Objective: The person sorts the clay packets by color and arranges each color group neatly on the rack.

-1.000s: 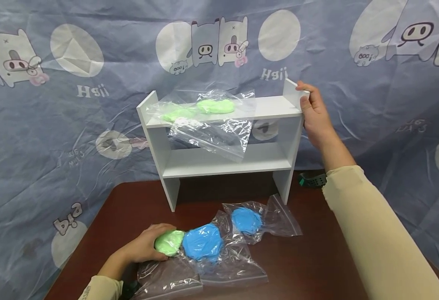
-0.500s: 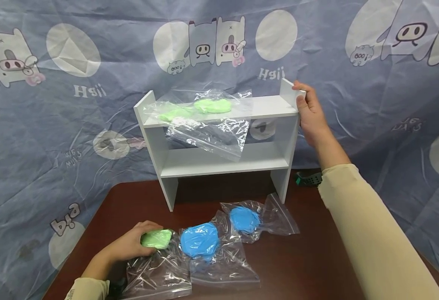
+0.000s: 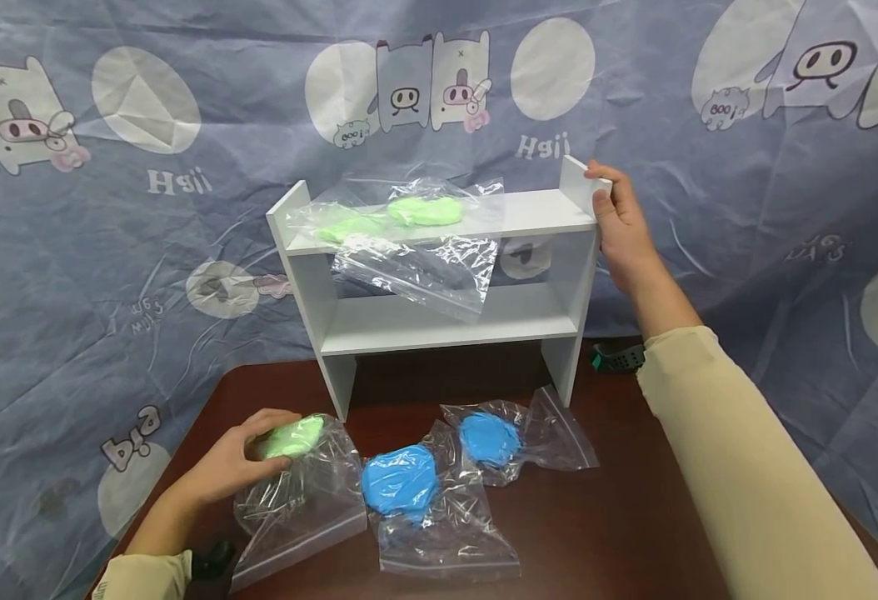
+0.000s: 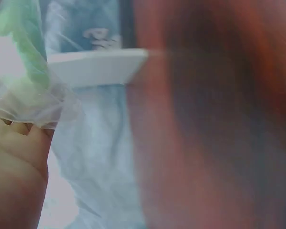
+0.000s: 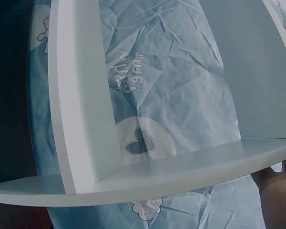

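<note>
My left hand (image 3: 232, 458) grips a clear zip bag (image 3: 307, 508) around its light green, soft-looking lump (image 3: 296, 435), over the table's left side. The bag's zip end hangs down towards me. In the left wrist view the green lump (image 4: 31, 52) shows at the left edge, above the hand (image 4: 16, 167). My right hand (image 3: 622, 229) holds the top of the right side panel of a white two-tier shelf (image 3: 450, 332). Only part of that hand (image 5: 279, 195) appears in the right wrist view, against the panel's edge.
Two zip bags with blue lumps, one nearer (image 3: 400, 481) and one farther (image 3: 490, 439), lie on the dark red table (image 3: 581, 533). Bagged green lumps (image 3: 426, 211) rest on the top shelf, their plastic overhanging. A dark strap (image 3: 619, 358) lies right of the shelf. Patterned cloth (image 3: 109, 333) hangs behind.
My left hand has carried the bagged green lump leftwards and up, away from the nearer blue bag. The right hand stays on the shelf panel.
</note>
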A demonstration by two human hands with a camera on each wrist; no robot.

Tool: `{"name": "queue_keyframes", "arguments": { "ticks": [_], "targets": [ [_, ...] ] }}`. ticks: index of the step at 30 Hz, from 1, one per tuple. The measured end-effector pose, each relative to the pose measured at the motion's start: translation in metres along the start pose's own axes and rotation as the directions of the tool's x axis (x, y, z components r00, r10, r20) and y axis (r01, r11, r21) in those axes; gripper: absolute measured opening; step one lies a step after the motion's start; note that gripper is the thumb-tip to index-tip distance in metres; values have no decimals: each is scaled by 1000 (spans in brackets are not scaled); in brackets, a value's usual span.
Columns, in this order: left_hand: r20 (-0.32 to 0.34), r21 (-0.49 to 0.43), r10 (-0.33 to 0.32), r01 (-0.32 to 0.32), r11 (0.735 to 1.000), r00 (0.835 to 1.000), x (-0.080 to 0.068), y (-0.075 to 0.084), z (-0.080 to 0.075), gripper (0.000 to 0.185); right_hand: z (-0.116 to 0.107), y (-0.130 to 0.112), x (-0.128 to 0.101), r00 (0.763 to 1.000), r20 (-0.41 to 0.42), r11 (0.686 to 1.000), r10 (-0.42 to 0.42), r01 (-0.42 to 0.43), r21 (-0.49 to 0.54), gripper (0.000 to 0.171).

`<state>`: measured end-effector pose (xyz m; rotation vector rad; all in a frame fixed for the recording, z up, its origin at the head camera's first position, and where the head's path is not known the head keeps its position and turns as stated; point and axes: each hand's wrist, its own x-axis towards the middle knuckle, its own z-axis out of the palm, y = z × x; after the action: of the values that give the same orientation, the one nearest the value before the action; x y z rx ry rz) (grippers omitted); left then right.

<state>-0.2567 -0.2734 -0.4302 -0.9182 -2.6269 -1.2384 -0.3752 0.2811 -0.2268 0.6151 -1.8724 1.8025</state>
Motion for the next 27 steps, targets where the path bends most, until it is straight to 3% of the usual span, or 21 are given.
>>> {"name": "queue_keyframes", "arguments": {
  "ticks": [2, 5, 8, 14, 19, 21, 27],
  "targets": [
    [-2, -44, 28, -28, 999, 1000, 6, 12, -6, 53, 0, 1, 2, 1000, 4, 1000, -2, 2, -5, 27],
    [-16, -37, 75, -75, 996, 997, 17, 36, -16, 57, 1, 0, 3, 1000, 9, 1000, -2, 2, -1, 28],
    [-27, 11, 128, -128, 992, 991, 28, 66, -27, 60, 3, -4, 1, 1000, 9, 1000, 5, -5, 1, 28],
    [-8, -42, 195, -196, 980, 981, 49, 124, -48, 65, 8, -14, -3, 1000, -7, 1000, 10, -9, 16, 24],
    [-10, 100, 232, -230, 968, 973, 63, 169, -58, 65, 6, -6, 1, 1000, -9, 1000, -2, 2, 5, 24],
    [-8, 186, 267, -260, 947, 964, 70, 184, -59, 65, 4, -2, 2, 1000, -13, 1000, 0, 0, -11, 24],
    [-16, 318, 352, -329, 889, 936, 98, 216, -63, 61, 0, 4, 2, 1000, -24, 999, 4, -5, -38, 27]
  ]
}}
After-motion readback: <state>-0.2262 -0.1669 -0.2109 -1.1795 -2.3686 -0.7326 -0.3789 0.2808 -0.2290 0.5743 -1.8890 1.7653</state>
